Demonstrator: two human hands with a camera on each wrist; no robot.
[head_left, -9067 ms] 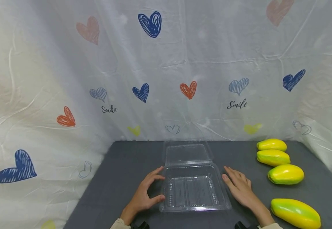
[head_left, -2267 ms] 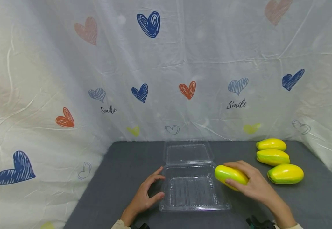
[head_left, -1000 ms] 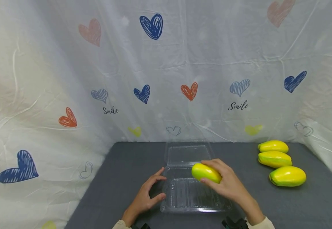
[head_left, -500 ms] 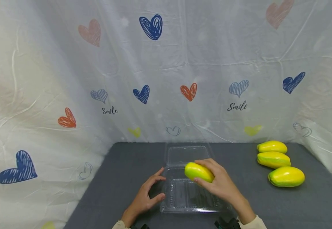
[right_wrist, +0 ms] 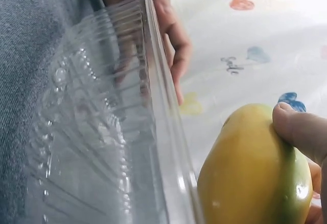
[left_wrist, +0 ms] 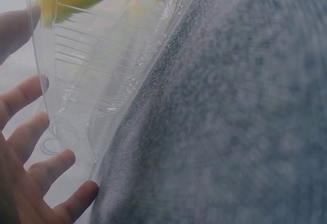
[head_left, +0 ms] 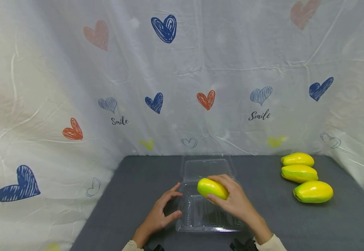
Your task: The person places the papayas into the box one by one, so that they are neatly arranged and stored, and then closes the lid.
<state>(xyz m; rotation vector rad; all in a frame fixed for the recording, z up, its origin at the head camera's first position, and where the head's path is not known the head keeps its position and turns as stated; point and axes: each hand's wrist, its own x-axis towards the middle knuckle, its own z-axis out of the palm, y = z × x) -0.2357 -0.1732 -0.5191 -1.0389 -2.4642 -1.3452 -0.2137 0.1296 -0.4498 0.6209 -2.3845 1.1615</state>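
Observation:
A clear plastic clamshell container [head_left: 189, 228] lies on the table, its lid [head_left: 200, 169] folded back to the far side. My right hand [head_left: 236, 202] grips a yellow-green papaya [head_left: 211, 188], thumb on the near side and fingers over the top, above the container's tray. In the right wrist view, the papaya [right_wrist: 250, 168] appears beside the container's rim [right_wrist: 171, 127]. My left hand [head_left: 158, 214] is at the container's left side, fingers spread and loosely bent. The left wrist view shows its fingertips [left_wrist: 38, 121] right at the clear wall.
On the right of the dark grey tabletop [head_left: 131, 195] lie three more papayas: a far one [head_left: 298, 159], a middle one [head_left: 299, 173] and a nearer one [head_left: 313, 191]. A white curtain [head_left: 175, 76] printed with hearts hangs behind and along the sides.
The nearest papaya on the right was picked up by my right hand and carried left over the container, drifting further left in the last second. My left hand has stayed in place.

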